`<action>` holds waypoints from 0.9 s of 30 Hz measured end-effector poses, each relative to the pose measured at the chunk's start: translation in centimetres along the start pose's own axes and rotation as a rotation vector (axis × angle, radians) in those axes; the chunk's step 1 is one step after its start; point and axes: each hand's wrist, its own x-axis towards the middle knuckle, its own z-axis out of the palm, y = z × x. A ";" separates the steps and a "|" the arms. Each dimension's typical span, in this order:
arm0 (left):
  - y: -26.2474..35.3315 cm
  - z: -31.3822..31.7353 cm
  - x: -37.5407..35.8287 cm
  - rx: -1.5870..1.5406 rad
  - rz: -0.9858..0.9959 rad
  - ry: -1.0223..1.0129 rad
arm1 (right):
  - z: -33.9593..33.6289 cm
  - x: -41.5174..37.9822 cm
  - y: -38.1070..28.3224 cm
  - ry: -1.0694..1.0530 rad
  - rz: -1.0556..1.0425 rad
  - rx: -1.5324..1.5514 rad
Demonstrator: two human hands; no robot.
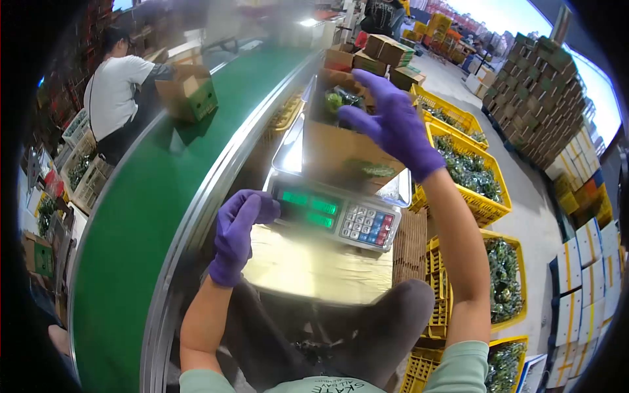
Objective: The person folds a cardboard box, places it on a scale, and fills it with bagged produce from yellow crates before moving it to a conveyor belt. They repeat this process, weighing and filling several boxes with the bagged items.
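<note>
My right hand, in a purple glove, is held over the right side of an open cardboard box. Its thumb and fingers are apart, with nothing between them. Inside the box lie green vegetables, partly in plastic wrap. The box stands on the metal pan of a digital scale, whose green display is lit but too blurred to read. My left hand, also gloved in purple, is beside the scale's left corner with its fingers curled in. I see nothing in it.
A green conveyor belt runs along the left, carrying another open box. Beyond it, a person in a white shirt works. Yellow crates of wrapped greens line the right. Flattened cardboard, stacked cartons and white boxes stand around.
</note>
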 end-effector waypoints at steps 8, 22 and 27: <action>-0.1 -0.3 -0.3 0.340 0.225 -0.069 | -2.8 -0.2 1.6 0.274 0.181 0.097; -9.6 -13.9 10.8 0.258 -0.002 -0.109 | -29.8 -45.5 -3.6 1.067 0.838 -0.446; -0.5 -8.2 13.3 1.084 0.931 -0.135 | -31.1 -54.0 -7.2 1.124 1.036 -0.524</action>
